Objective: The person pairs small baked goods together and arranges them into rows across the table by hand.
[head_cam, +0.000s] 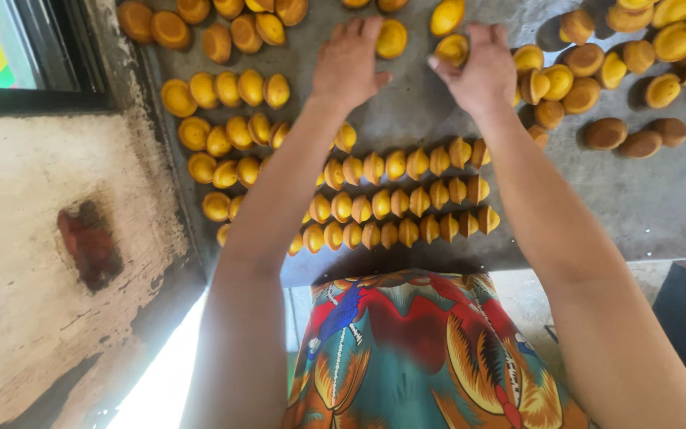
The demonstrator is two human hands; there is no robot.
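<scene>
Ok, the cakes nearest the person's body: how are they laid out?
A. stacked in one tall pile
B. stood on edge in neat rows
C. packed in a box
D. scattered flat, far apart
B. The near cakes stand on edge, packed close in three rows on the grey table, while the left hand and right hand work further out.

Just the one head cam here, looking almost straight down.

It's sitting up at the person's head and facing down and forward over the grey counter, so both forearms are running up from the bottom edge into the middle. It's pretty close in: the counter is filling the top half, the patterned clothing is showing right underneath, and a pale wall is flanking the left.
</scene>
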